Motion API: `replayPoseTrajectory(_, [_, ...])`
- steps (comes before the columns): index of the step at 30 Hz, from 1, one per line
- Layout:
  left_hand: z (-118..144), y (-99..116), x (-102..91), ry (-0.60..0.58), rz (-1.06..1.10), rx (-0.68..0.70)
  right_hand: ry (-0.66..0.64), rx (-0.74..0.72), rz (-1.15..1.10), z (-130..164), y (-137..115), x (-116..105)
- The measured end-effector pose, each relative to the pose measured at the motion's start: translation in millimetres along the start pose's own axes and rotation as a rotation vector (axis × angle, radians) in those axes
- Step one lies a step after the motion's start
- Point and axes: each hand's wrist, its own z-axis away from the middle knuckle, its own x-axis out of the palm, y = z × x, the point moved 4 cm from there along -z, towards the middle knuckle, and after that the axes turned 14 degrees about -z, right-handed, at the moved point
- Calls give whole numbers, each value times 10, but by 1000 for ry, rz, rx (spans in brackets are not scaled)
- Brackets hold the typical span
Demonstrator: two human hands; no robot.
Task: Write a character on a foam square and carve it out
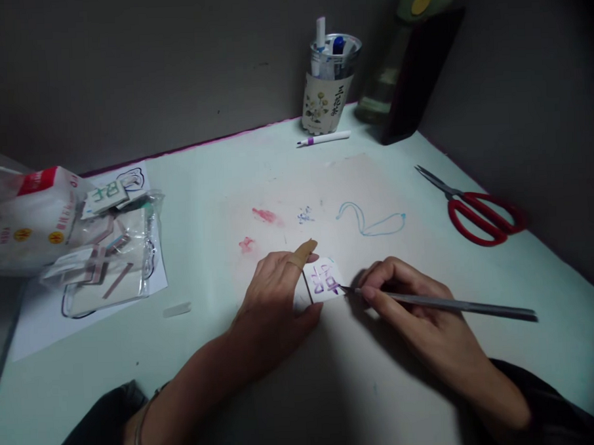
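A small white paper square [324, 280] with purple markings lies on the pale table [201, 181]. My left hand [275, 299] presses down on its left side; the index finger wears a tan bandage. My right hand [419, 319] grips a thin grey craft knife [458, 304] like a pen. The blade tip touches the square's right edge.
Red-handled scissors [478, 208] lie at the right. A cup of pens [328, 83] and a bottle [408, 67] stand at the back, with a purple-capped pen [323, 139] lying in front. At the left sit a clear bag of paper pieces [106, 257] and a white packet [25, 214].
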Motion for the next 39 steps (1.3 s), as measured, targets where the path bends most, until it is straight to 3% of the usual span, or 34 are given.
replayPoseTrajectory(13, [-6,-25,17,-51,1,-22,-38,14,-12,-10,33,19])
replayPoseTrajectory(39, [-1,-36,25,1,14,-11,-117,33,36,42,-56,23])
